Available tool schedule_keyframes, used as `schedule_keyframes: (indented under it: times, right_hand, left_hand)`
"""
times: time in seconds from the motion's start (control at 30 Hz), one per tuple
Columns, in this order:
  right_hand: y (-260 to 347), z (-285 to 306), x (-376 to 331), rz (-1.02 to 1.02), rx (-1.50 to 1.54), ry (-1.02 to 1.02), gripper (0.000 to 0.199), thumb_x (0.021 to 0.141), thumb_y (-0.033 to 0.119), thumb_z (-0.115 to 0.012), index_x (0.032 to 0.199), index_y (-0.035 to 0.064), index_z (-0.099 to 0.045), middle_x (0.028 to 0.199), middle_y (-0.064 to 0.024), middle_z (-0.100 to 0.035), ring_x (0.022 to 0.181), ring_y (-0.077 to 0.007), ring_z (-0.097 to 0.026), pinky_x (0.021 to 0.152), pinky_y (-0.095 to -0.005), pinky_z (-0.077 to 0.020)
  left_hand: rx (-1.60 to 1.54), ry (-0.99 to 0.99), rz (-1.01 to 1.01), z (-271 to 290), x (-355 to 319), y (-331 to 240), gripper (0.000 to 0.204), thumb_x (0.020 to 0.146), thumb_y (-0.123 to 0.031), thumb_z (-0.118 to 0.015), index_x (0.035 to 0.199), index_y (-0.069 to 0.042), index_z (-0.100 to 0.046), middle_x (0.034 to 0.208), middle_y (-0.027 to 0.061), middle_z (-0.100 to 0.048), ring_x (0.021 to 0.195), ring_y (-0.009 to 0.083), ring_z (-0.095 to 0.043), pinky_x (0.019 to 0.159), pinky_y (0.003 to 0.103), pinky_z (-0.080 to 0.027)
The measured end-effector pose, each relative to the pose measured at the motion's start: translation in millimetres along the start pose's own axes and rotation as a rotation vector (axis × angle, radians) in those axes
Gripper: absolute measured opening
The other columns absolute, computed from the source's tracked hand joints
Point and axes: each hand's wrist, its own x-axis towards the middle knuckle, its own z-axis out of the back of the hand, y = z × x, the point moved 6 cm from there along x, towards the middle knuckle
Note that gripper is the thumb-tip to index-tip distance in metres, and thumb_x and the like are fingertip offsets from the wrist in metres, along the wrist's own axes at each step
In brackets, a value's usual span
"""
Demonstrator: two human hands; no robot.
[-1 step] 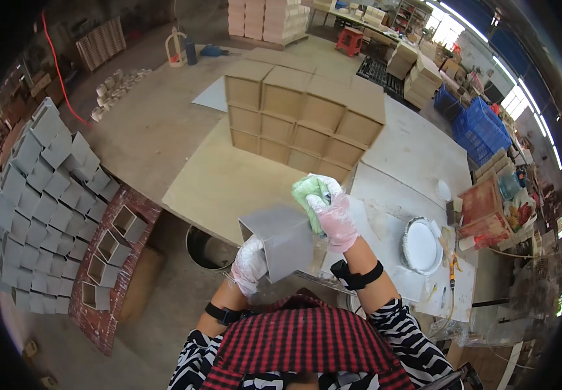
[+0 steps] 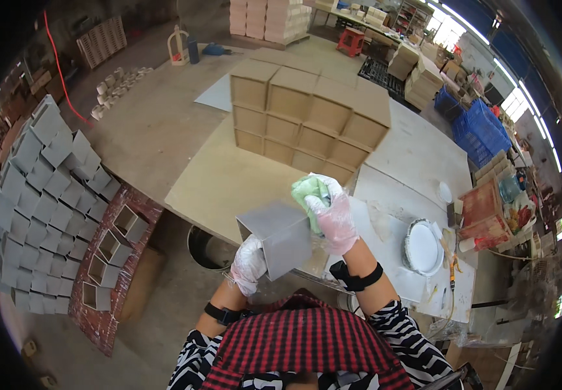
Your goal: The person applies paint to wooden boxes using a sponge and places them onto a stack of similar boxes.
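Currently both forearms reach up from the near edge, the left one (image 2: 230,296) angled slightly to the right and the right one (image 2: 363,259) slanting far and to the left. The left hand (image 2: 249,265) is curled, its thin glove pressed round the near left edge of a grey box (image 2: 287,250); some of its fingers are hidden at the open side. The right hand (image 2: 337,220) sits higher and farther off, closed around a bunched green cloth (image 2: 308,194). So the two hands are apart, with the box between them: directly right of the left hand, and near and left of the right hand. The box is tilted, held by the near edge of the worktop (image 2: 216,175). Whether the cloth touches its far right corner, I cannot tell. Beyond the hands, a block of brown boxes (image 2: 313,107) stands on the worktop; to the right lies a round white basin (image 2: 422,248). Well to the left, more grey boxes (image 2: 40,208) are piled beside a red board (image 2: 91,318).
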Motion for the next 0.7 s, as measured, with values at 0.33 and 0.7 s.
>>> schedule_keyframes:
  times: [0.33, 0.7]
  right_hand:
    - [44, -158, 36, 0.403, -0.960, -0.005, 0.049, 0.070, 0.032, -0.069, 0.114, 0.0162, -0.054, 0.090, -0.0086, -0.056, 0.081, -0.0271, -0.060, 0.071, -0.0372, -0.0489]
    - [27, -156, 71, 0.051, -0.427, -0.220, 0.041, 0.077, 0.019, -0.065, 0.115, 0.0086, -0.053, 0.106, -0.0126, -0.057, 0.090, -0.0240, -0.060, 0.081, -0.0329, -0.0472]
  left_hand:
    - [0.046, 0.005, -0.147, 40, -21, -109, 0.051, 0.084, -0.020, -0.055, 0.129, -0.003, -0.039, 0.125, 0.0122, -0.049, 0.114, 0.0270, -0.049, 0.097, 0.041, -0.039]
    - [-0.118, -0.087, -0.192, 56, -22, -145, 0.041, 0.091, -0.024, -0.039, 0.123, 0.001, -0.045, 0.122, 0.0140, -0.052, 0.112, 0.0275, -0.050, 0.096, 0.042, -0.039]
